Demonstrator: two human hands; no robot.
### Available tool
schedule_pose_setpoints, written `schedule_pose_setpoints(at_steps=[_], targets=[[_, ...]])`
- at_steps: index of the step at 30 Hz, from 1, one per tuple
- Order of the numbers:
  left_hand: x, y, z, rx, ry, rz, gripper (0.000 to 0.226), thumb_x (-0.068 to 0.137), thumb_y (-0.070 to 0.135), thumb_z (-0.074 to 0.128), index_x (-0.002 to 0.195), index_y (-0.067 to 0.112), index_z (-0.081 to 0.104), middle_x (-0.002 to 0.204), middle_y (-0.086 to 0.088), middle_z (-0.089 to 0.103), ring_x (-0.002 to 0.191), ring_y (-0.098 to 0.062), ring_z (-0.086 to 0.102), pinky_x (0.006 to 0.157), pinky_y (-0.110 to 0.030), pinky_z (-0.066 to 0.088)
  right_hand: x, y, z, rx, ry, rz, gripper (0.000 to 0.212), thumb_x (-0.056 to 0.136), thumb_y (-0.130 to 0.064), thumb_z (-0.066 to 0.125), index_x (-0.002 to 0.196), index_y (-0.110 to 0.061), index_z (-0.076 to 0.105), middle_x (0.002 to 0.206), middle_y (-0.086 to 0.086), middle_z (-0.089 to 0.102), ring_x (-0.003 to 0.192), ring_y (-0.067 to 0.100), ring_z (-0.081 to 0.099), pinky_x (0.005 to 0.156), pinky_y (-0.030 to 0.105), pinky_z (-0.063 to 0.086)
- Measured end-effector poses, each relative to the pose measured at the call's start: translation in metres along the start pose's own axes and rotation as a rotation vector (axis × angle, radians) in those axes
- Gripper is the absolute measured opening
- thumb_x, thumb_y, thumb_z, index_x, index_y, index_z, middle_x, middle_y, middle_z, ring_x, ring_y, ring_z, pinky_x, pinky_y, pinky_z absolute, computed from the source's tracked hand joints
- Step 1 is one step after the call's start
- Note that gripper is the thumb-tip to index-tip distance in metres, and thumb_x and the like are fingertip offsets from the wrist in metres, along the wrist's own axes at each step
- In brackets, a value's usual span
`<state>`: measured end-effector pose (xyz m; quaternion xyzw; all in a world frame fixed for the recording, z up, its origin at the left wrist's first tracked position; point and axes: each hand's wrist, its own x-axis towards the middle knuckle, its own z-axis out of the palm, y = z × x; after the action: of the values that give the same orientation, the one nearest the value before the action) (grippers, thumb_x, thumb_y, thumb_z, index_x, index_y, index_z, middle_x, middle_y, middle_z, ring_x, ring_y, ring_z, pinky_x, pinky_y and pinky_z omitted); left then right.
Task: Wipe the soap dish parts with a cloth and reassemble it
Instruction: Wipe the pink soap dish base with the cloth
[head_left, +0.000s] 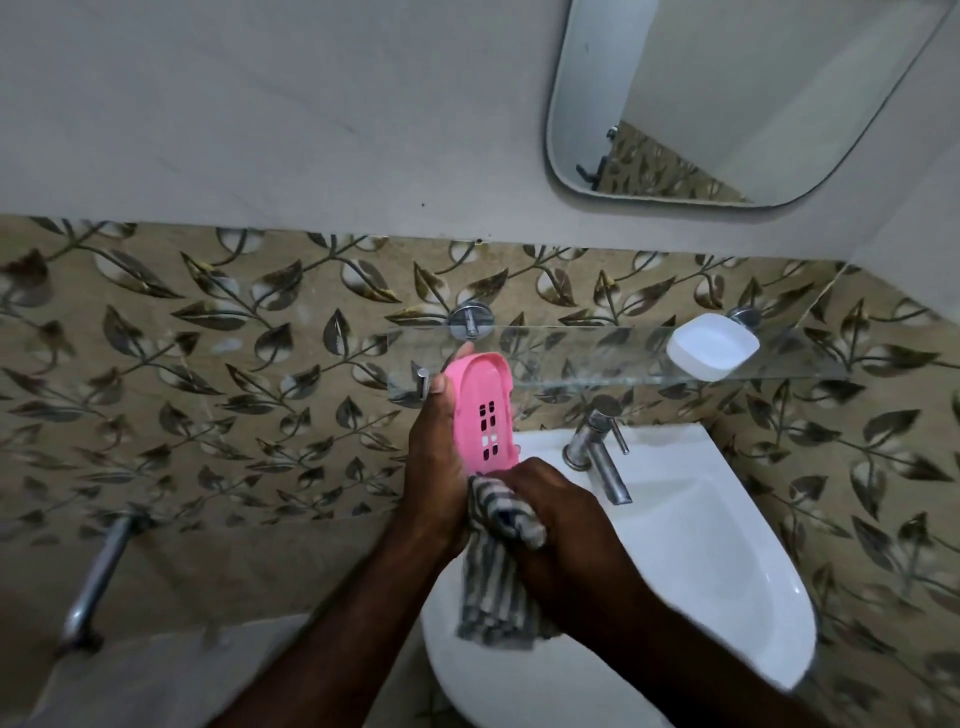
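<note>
A pink slotted soap dish tray (483, 405) is held upright above the left rear corner of a white washbasin (737, 551), with its inner face and its small rectangular drain holes turned toward the camera. The tray is gripped by the left hand (436, 467): the thumb is laid along the tray's left edge, one fingertip is seen past the top rim, and the fingers (464, 349) are clamped round the back of the tray. The right hand (561, 525) is closed round a grey-and-white striped cloth (498, 587), its fingers curled tight on the fabric. The bunched top of the cloth is pressed against the lower end of the tray, and the rest of the cloth hangs down over the basin rim. The other part of the dish, a white soap dish base (712, 347), is set well apart on the right end of a glass shelf (597, 353) fixed to the wall above the basin. The shelf is carried by a chrome bracket (470, 319) just above the tray. A chrome tap (597, 447) is mounted at the back of the basin, just to the right of the hands. The wall is covered with leaf-patterned tiles (208, 338); a rounded mirror (753, 104) is hung at the upper right, and a chrome bar (98, 571) is seen at the lower left.
</note>
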<state>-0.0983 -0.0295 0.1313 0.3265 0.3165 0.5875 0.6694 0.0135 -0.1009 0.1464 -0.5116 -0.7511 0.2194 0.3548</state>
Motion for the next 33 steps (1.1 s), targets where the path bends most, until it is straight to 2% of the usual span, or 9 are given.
schedule_pose_setpoints(at_steps=[4, 6, 9, 12, 16, 24, 28, 30, 33], targets=[[-0.004, -0.003, 0.001, 0.037, 0.029, -0.055, 0.057, 0.079, 0.066, 0.041, 0.125, 0.037, 0.058, 0.126, -0.018, 0.062, 0.105, -0.032, 0.063, 0.077, -0.043, 0.054, 0.002, 0.010, -0.019, -0.235, -0.077, 0.057, 0.027, 0.079, -0.020, 0.050, 0.096, -0.033, 0.067, 0.087, -0.008, 0.058, 0.086, 0.013, 0.060, 0.074, 0.033, 0.046], [-0.004, -0.001, 0.006, 0.054, 0.037, -0.051, 0.066, 0.077, 0.067, 0.041, 0.131, 0.030, 0.055, 0.124, -0.019, 0.063, 0.100, -0.030, 0.063, 0.077, -0.043, 0.054, 0.004, 0.003, -0.020, -0.142, -0.036, 0.052, 0.030, 0.078, -0.015, 0.051, 0.085, -0.041, 0.063, 0.081, -0.011, 0.056, 0.080, 0.003, 0.057, 0.071, 0.023, 0.042], [-0.002, 0.004, 0.011, -0.023, 0.015, -0.063, 0.078, 0.077, 0.068, 0.043, 0.138, 0.020, 0.051, 0.115, -0.022, 0.062, 0.093, -0.029, 0.062, 0.070, -0.038, 0.054, -0.002, -0.007, -0.012, -0.107, 0.001, -0.043, 0.036, 0.078, -0.006, 0.058, 0.099, -0.035, 0.066, 0.090, -0.021, 0.052, 0.087, -0.009, 0.052, 0.077, 0.007, 0.038], [0.000, 0.005, 0.012, -0.075, -0.023, -0.068, 0.077, 0.081, 0.068, 0.045, 0.138, 0.017, 0.050, 0.113, -0.022, 0.062, 0.094, -0.030, 0.062, 0.067, -0.037, 0.055, -0.005, 0.001, -0.017, -0.111, -0.015, -0.033, 0.038, 0.080, -0.013, 0.060, 0.112, -0.033, 0.065, 0.100, -0.013, 0.057, 0.097, 0.004, 0.060, 0.083, 0.022, 0.049], [0.002, 0.007, 0.014, -0.072, -0.047, -0.099, 0.083, 0.080, 0.066, 0.039, 0.140, 0.009, 0.047, 0.113, -0.023, 0.061, 0.095, -0.031, 0.061, 0.072, -0.039, 0.053, 0.001, 0.014, -0.032, -0.226, 0.023, 0.055, 0.043, 0.075, -0.008, 0.061, 0.111, -0.031, 0.068, 0.095, -0.007, 0.058, 0.088, 0.009, 0.059, 0.077, 0.035, 0.051], [0.001, -0.003, 0.020, -0.120, 0.004, -0.124, 0.087, 0.077, 0.068, 0.044, 0.134, 0.002, 0.053, 0.111, -0.026, 0.063, 0.091, -0.032, 0.063, 0.075, -0.040, 0.054, -0.007, 0.003, -0.031, -0.184, -0.054, -0.022, 0.038, 0.081, -0.026, 0.050, 0.115, -0.028, 0.067, 0.099, -0.006, 0.060, 0.092, 0.008, 0.060, 0.074, 0.018, 0.046], [0.009, -0.005, 0.022, -0.102, -0.016, -0.160, 0.089, 0.075, 0.070, 0.039, 0.132, 0.003, 0.054, 0.109, -0.022, 0.066, 0.092, -0.029, 0.064, 0.076, -0.041, 0.054, 0.000, 0.022, -0.050, -0.319, -0.024, 0.035, 0.048, 0.073, -0.004, 0.062, 0.115, -0.026, 0.069, 0.097, -0.004, 0.061, 0.086, 0.013, 0.062, 0.070, 0.023, 0.047], [0.011, -0.007, 0.026, -0.123, -0.012, -0.142, 0.083, 0.077, 0.069, 0.040, 0.123, 0.004, 0.063, 0.103, -0.020, 0.070, 0.086, -0.028, 0.068, 0.073, -0.040, 0.056, 0.001, 0.019, -0.044, -0.269, 0.016, 0.019, 0.041, 0.075, -0.005, 0.065, 0.111, -0.025, 0.069, 0.095, -0.010, 0.058, 0.080, 0.007, 0.061, 0.067, 0.022, 0.049], [0.013, -0.015, 0.031, -0.126, 0.002, -0.133, 0.070, 0.078, 0.069, 0.047, 0.104, 0.011, 0.075, 0.098, -0.020, 0.074, 0.082, -0.029, 0.072, 0.067, -0.039, 0.060, -0.005, 0.014, -0.036, -0.157, 0.008, -0.015, 0.025, 0.085, -0.022, 0.054, 0.107, -0.022, 0.067, 0.092, -0.017, 0.053, 0.079, -0.006, 0.054, 0.063, 0.007, 0.041]])
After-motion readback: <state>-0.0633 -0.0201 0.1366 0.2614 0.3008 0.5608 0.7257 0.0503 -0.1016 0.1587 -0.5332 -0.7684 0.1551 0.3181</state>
